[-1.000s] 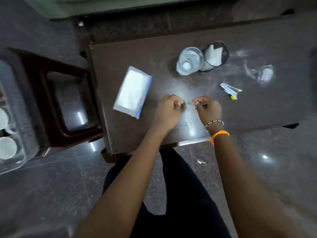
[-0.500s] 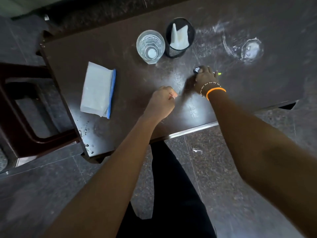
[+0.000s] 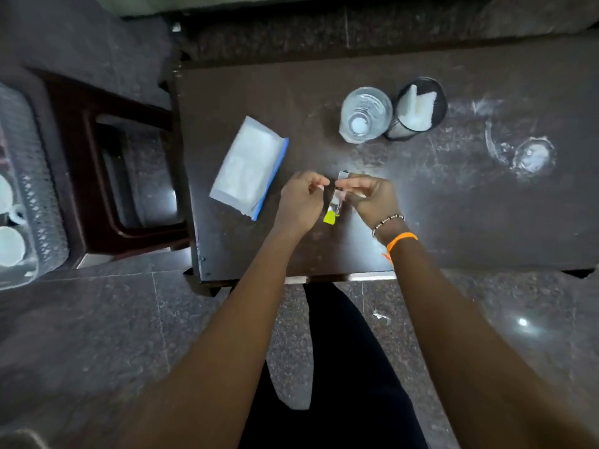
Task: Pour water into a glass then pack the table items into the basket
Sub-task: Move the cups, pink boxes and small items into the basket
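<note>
Over the near half of the table [image 3: 486,222]: both hands work together just above the dark top.
Right hand [image 3: 372,199]: fingers curled round a small silver packet with a yellow end [image 3: 334,205], held roughly upright.
Left hand [image 3: 299,202]: fingertips pinched together at the packet's upper part; whether it grips the packet or something too small to see, I cannot tell.
Step in hand: seemingly gathering the small table items, with packing not yet begun.
Next move: probably carrying the packet left to the basket, which calls for a long reach past the table edge.
Basket [image 3: 35,189]: a pale lattice one at the far left, holding white cups [image 3: 9,244], well apart from the hands.
In the way: a dark brown stool [image 3: 107,150] between table and basket.
Others: a plastic bottle [image 3: 364,115] touching a black mesh holder with tissue [image 3: 416,108]; a glass [image 3: 531,155] to the right; a white pouch with a blue edge [image 3: 248,166] just left of the hands.
</note>
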